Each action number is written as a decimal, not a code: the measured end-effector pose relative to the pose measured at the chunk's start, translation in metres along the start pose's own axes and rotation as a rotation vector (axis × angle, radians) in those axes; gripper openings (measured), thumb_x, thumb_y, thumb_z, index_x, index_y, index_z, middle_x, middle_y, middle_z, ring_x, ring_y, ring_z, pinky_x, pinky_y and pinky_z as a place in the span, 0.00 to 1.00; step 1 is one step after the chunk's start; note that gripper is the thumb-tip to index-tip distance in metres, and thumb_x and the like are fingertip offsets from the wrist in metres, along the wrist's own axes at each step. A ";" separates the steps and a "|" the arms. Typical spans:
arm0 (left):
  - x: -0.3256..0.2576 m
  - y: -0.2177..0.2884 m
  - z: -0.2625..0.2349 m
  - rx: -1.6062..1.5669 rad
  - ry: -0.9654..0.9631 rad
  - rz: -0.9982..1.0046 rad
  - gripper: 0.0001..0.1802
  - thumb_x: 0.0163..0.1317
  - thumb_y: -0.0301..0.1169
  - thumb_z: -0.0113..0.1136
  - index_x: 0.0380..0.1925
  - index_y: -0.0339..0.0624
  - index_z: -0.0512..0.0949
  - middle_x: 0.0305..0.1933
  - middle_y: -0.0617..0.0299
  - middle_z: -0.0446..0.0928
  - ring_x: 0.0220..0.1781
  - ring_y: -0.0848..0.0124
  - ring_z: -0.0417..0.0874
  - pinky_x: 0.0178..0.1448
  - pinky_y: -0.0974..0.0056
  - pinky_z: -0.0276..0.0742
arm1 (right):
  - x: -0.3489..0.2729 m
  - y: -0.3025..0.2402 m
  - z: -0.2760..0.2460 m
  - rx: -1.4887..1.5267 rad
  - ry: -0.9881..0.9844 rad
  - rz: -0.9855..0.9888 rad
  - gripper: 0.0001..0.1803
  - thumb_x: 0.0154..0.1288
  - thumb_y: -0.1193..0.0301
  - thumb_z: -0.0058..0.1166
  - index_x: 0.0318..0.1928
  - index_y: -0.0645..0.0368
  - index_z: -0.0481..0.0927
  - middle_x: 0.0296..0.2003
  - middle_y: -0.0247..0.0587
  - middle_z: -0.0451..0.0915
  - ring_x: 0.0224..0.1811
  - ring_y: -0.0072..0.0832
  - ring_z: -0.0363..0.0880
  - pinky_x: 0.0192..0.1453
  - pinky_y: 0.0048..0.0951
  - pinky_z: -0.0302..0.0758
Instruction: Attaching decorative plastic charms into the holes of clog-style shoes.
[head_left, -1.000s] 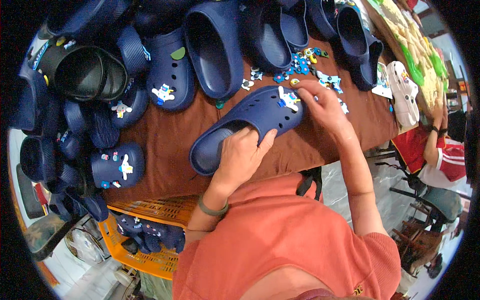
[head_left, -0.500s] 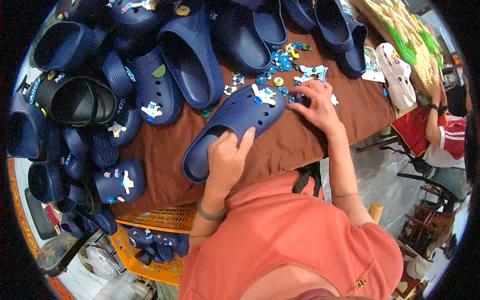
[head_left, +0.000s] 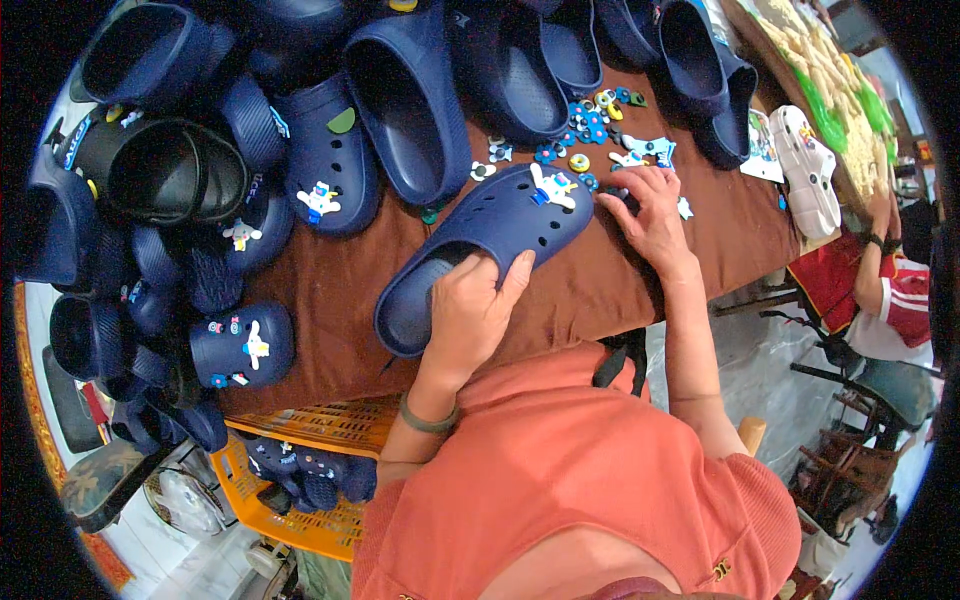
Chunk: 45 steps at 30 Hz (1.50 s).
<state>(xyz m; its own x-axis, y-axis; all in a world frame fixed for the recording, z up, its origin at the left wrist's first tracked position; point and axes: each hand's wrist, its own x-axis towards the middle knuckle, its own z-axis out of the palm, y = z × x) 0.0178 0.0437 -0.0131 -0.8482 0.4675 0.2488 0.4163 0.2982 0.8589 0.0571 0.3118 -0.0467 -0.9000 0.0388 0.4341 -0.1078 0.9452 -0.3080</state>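
Observation:
My left hand [head_left: 467, 310] grips a navy blue foam clog [head_left: 487, 222] at its foot opening, with the thumb along the outside and the fingers inside. On the clog's toe sits a white rabbit-like charm [head_left: 553, 186]; other holes in it are bare. Just right of the toe, my right hand [head_left: 655, 222] rests low over the cloth with its fingers bent together at some small charms. What the fingertips hold is mostly hidden. Loose charms lie beyond it, among them blue flower charms [head_left: 590, 122] and a yellow ring charm [head_left: 579, 161].
Many navy clogs crowd the left and back of the brown cloth [head_left: 560, 300], one near clog [head_left: 243, 352] bearing charms. A black clog [head_left: 165, 172] lies among them. White clogs [head_left: 806, 170] stand at right. An orange crate [head_left: 290, 520] holds clogs below. Another person's arm [head_left: 878, 225] shows at far right.
The whole view has shifted slightly. My right fingers have bent closer together at the charms, while my left hand keeps its hold on the clog.

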 end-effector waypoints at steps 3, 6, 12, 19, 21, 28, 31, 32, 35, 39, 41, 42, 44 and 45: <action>0.000 0.000 0.000 0.009 0.007 0.028 0.13 0.65 0.36 0.61 0.30 0.35 0.79 0.27 0.47 0.78 0.27 0.47 0.78 0.29 0.52 0.71 | 0.006 -0.013 0.002 -0.001 0.011 -0.026 0.18 0.60 0.66 0.62 0.51 0.52 0.80 0.48 0.38 0.78 0.53 0.34 0.72 0.62 0.43 0.59; -0.001 -0.001 -0.001 0.036 -0.006 0.039 0.13 0.65 0.36 0.61 0.30 0.35 0.79 0.27 0.47 0.78 0.26 0.47 0.78 0.29 0.52 0.71 | 0.005 -0.011 0.010 -0.034 -0.109 -0.073 0.17 0.61 0.71 0.58 0.52 0.51 0.80 0.51 0.37 0.76 0.55 0.35 0.71 0.63 0.46 0.57; -0.001 0.000 0.000 0.005 0.014 0.037 0.13 0.65 0.36 0.61 0.31 0.35 0.80 0.28 0.46 0.78 0.28 0.46 0.79 0.30 0.51 0.73 | 0.007 -0.009 0.003 0.081 0.170 -0.024 0.09 0.61 0.77 0.57 0.44 0.58 0.80 0.37 0.39 0.80 0.42 0.37 0.76 0.56 0.40 0.64; -0.001 0.002 -0.003 0.043 -0.032 -0.003 0.14 0.66 0.36 0.60 0.33 0.33 0.81 0.29 0.45 0.79 0.30 0.49 0.81 0.34 0.56 0.73 | -0.001 -0.065 -0.010 0.478 0.214 0.037 0.07 0.60 0.81 0.56 0.39 0.61 0.79 0.31 0.43 0.77 0.35 0.39 0.74 0.45 0.37 0.70; 0.000 0.003 -0.003 0.054 -0.036 0.005 0.14 0.66 0.36 0.60 0.33 0.33 0.81 0.29 0.45 0.79 0.30 0.49 0.80 0.34 0.56 0.73 | -0.001 -0.076 -0.006 0.383 0.186 -0.076 0.08 0.58 0.81 0.58 0.39 0.59 0.79 0.31 0.41 0.76 0.34 0.39 0.73 0.48 0.37 0.68; -0.001 -0.001 -0.003 0.047 -0.053 0.005 0.17 0.67 0.40 0.57 0.32 0.35 0.80 0.29 0.45 0.79 0.29 0.45 0.79 0.31 0.49 0.73 | 0.001 -0.086 0.014 0.439 0.246 0.120 0.05 0.61 0.79 0.58 0.37 0.59 0.80 0.32 0.40 0.77 0.36 0.37 0.75 0.47 0.34 0.69; -0.001 -0.001 -0.003 0.048 -0.055 -0.005 0.18 0.68 0.42 0.55 0.32 0.35 0.79 0.29 0.45 0.78 0.29 0.45 0.79 0.32 0.49 0.73 | 0.002 -0.078 0.016 0.526 0.185 0.177 0.04 0.62 0.78 0.58 0.37 0.60 0.80 0.31 0.39 0.77 0.36 0.35 0.75 0.44 0.32 0.70; -0.001 0.000 -0.003 0.040 -0.048 -0.006 0.19 0.69 0.42 0.55 0.31 0.35 0.79 0.29 0.45 0.78 0.29 0.45 0.79 0.32 0.49 0.73 | 0.002 -0.078 0.016 0.518 0.192 0.172 0.04 0.62 0.78 0.59 0.37 0.59 0.80 0.30 0.39 0.77 0.35 0.35 0.75 0.44 0.31 0.70; -0.001 0.002 -0.005 0.024 -0.057 -0.017 0.20 0.70 0.41 0.52 0.29 0.35 0.78 0.28 0.44 0.77 0.29 0.44 0.78 0.32 0.48 0.71 | 0.000 -0.085 0.021 0.571 0.222 0.298 0.04 0.60 0.77 0.61 0.36 0.59 0.80 0.30 0.38 0.77 0.35 0.34 0.75 0.44 0.31 0.70; -0.003 0.002 -0.008 -0.013 -0.041 -0.043 0.22 0.73 0.40 0.47 0.27 0.34 0.77 0.28 0.43 0.76 0.30 0.43 0.77 0.32 0.48 0.70 | -0.001 -0.086 0.022 0.562 0.222 0.324 0.06 0.57 0.76 0.64 0.35 0.57 0.80 0.31 0.38 0.77 0.34 0.34 0.74 0.44 0.32 0.69; -0.004 0.002 -0.009 -0.101 -0.007 -0.125 0.23 0.74 0.40 0.43 0.26 0.34 0.75 0.26 0.43 0.75 0.30 0.42 0.76 0.32 0.48 0.69 | 0.001 -0.085 0.021 0.490 0.242 0.240 0.07 0.56 0.76 0.65 0.35 0.57 0.80 0.32 0.38 0.77 0.34 0.34 0.74 0.43 0.32 0.68; -0.005 0.000 -0.009 -0.092 -0.014 -0.112 0.24 0.75 0.40 0.42 0.25 0.34 0.75 0.25 0.43 0.74 0.29 0.42 0.76 0.32 0.48 0.68 | 0.002 -0.084 0.021 0.416 0.262 0.157 0.08 0.55 0.76 0.66 0.35 0.57 0.80 0.32 0.38 0.77 0.35 0.34 0.73 0.43 0.32 0.68; -0.005 -0.002 -0.007 -0.092 -0.001 -0.093 0.24 0.75 0.40 0.42 0.24 0.34 0.74 0.25 0.43 0.74 0.29 0.42 0.76 0.32 0.48 0.68 | 0.002 -0.086 0.020 0.354 0.267 0.141 0.08 0.54 0.76 0.66 0.35 0.56 0.80 0.32 0.38 0.77 0.35 0.35 0.73 0.42 0.33 0.68; -0.005 -0.003 -0.006 -0.093 0.013 -0.070 0.24 0.75 0.40 0.42 0.24 0.34 0.74 0.25 0.43 0.74 0.29 0.42 0.75 0.31 0.48 0.68 | 0.002 -0.087 0.020 0.289 0.275 0.122 0.08 0.53 0.76 0.66 0.34 0.56 0.80 0.33 0.38 0.77 0.36 0.35 0.73 0.42 0.33 0.68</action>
<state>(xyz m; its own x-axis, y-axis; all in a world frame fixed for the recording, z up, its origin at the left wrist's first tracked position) 0.0185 0.0354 -0.0139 -0.8786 0.4374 0.1919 0.3241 0.2509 0.9121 0.0565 0.2232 -0.0356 -0.7714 0.2675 0.5774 -0.1566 0.7997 -0.5796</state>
